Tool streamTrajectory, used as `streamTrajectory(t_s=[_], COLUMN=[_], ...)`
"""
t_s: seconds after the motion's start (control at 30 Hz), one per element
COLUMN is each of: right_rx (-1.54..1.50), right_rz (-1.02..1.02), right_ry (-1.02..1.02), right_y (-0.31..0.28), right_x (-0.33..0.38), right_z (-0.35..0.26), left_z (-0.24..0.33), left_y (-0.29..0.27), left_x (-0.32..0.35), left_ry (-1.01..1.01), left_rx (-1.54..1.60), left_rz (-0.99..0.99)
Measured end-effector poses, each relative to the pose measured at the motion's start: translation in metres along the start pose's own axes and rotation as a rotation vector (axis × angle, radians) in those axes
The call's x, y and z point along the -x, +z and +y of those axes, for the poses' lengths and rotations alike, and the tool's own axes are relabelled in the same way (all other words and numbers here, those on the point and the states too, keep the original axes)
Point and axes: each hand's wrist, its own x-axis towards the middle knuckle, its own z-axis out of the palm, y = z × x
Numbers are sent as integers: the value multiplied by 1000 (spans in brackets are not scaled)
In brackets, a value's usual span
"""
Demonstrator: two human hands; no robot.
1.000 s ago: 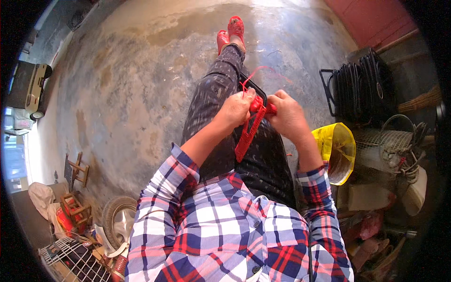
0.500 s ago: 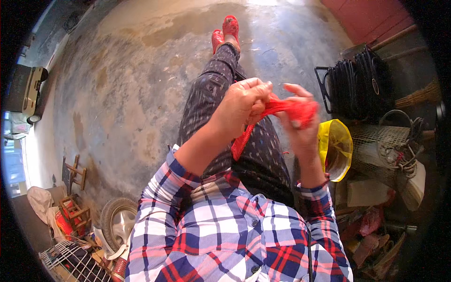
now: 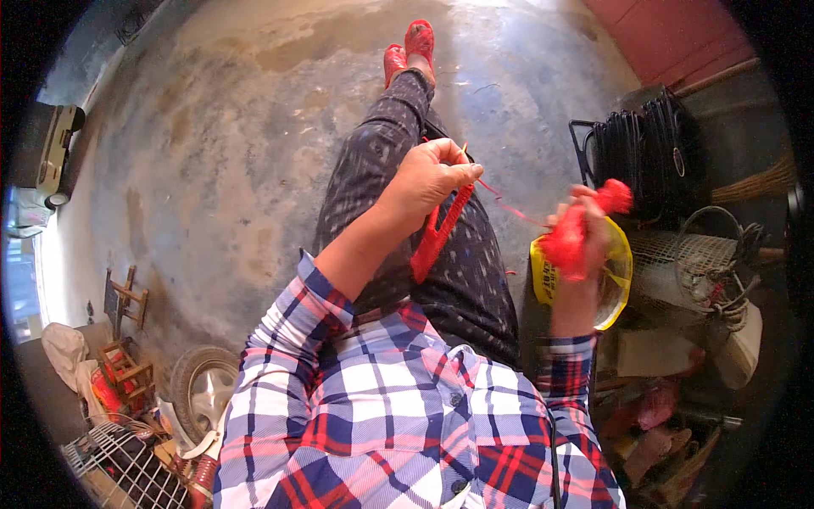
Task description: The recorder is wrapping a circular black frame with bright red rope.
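My left hand (image 3: pixel 428 180) is closed above my thighs, its thumb and forefinger pinched at the top of a narrow red knitted piece (image 3: pixel 437 237). A thin pointed tip, like a knitting needle's, sticks up by the fingertips. The piece hangs down between my legs. Out to the right, my right hand (image 3: pixel 587 222), somewhat blurred, is wrapped round a bundle of red yarn (image 3: pixel 564 246) that bulges out on both sides of the fingers. A single red strand (image 3: pixel 507 206) runs between the two hands.
A yellow bag (image 3: pixel 544 276) stands open below my right hand. Beyond it are a rolled wire mesh (image 3: pixel 657 254), looped cable and a black ribbed stack (image 3: pixel 640 140). A wheel (image 3: pixel 206 390), small wooden stools and a white wire rack (image 3: pixel 127 467) are at the lower left.
My right hand has swung away to the right with the yarn bundle, and a strand now stretches between the hands. The left hand stays near its place; more of the knitted piece shows.
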Motion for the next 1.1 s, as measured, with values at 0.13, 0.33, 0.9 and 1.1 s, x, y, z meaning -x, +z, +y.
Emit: streamTrajectory(t_s=[0.13,0.33,0.9,1.1], right_rx=[374,492,180,341], right_rz=[-205,-266,31,125], right_ry=[85,349,-110,-118], right_y=[62,59,24,6], right_x=[1,-14,55,87], right_z=[37,37,-52,-44], left_z=[-6,-7,-13,-21], left_y=[0,0,2,-10], left_x=[-3,-2,-6,-9], left_ry=[29,0,-328,-284], left_rx=[-2,-61,403,393], left_rz=[-9,11,-23,-38])
